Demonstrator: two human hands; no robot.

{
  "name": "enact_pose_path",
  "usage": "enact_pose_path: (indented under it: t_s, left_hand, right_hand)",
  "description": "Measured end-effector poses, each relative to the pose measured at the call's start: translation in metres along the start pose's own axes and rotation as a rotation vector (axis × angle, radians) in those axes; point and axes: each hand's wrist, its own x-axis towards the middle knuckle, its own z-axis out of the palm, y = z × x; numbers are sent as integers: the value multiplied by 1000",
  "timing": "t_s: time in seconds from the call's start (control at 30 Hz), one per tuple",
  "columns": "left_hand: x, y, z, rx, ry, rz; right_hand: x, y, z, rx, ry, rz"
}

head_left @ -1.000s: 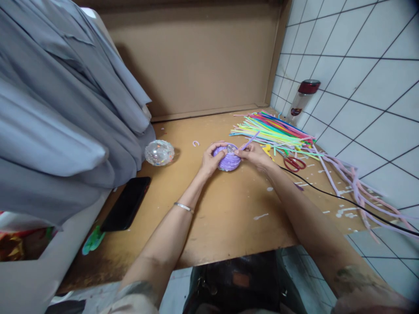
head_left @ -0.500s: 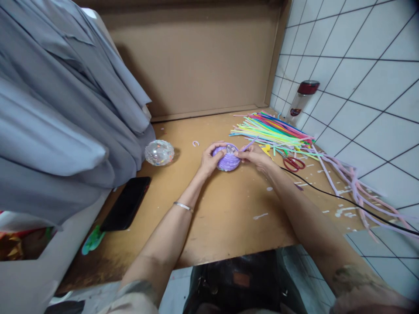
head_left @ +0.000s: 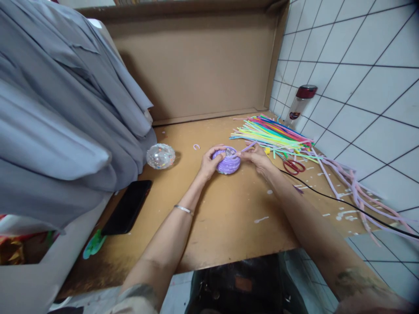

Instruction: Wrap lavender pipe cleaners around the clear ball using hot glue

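A ball wrapped in rows of purple pipe cleaner [head_left: 229, 166] is held just above or on the table, its top showing a clear, unwrapped patch. My left hand [head_left: 208, 163] is closed around its left side, the thumb lying over the top. On the other side, my right hand [head_left: 258, 158] pinches a purple pipe cleaner strand [head_left: 249, 146] at the ball's upper right edge. The strand's free end sticks out up and to the right past the fingers. Left of my hands stands a clear, bumpy ball [head_left: 161, 156].
Multicoloured pipe cleaners [head_left: 275, 133] lie heaped at the back right, near red-handled scissors [head_left: 293, 166] and a yellow item [head_left: 267, 151]. A black cable [head_left: 327, 194] crosses the right side. A phone [head_left: 127, 207] lies left, beside grey cloth [head_left: 65, 109]. A bottle [head_left: 299, 104] stands by the tiles.
The view has shifted slightly, so things sit a little lower. The ball is tipped slightly and the strand's free end has swung lower; both hands keep their holds.
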Motion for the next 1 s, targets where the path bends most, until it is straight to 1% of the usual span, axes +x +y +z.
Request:
enact_pose_path:
  t_s: [0.07, 0.1, 0.17, 0.23, 0.3, 0.33, 0.4, 0.5, 0.63, 0.77, 0.83, 1.0]
  left_hand:
    - [0, -1, 1, -1, 4, 0]
    - [1, -1, 1, -2, 4, 2]
    - [1, -2, 1, -6, 1, 6]
    - [1, -3, 2, -10, 3, 9]
    - [1, -3, 2, -9, 5, 5]
    - [1, -3, 2, -7, 5, 1]
    - [1, -3, 2, -3, 4, -6]
    - [1, -2, 2, 2, 3, -6]
    - [1, -4, 2, -4, 12, 1]
    - [2, -4, 1, -7, 8, 0]
    - [2, -4, 1, -9, 6, -2]
    - [0, -3, 1, -34, 8, -3]
  right_hand:
    - [2, 2, -1, -68, 78, -111]
    - [2, 2, 0, -136, 134, -194]
    - [-3, 0, 2, -338, 252, -404]
    - [-12, -5, 5, -598, 325, -612]
    - [-24, -10, 10, -861, 334, -758]
    - [-29, -12, 12, -964, 319, -816]
    - [-36, -13, 16, -1080, 263, -908]
    - [-38, -7, 21, -1089, 179, -973]
    - [-37, 1, 23, -1058, 136, -1007]
    - [-38, 2, 24, -1077, 55, -1071]
    - [-39, 2, 25, -1084, 41, -1091]
    - [-37, 5, 25, -1093, 41, -1086]
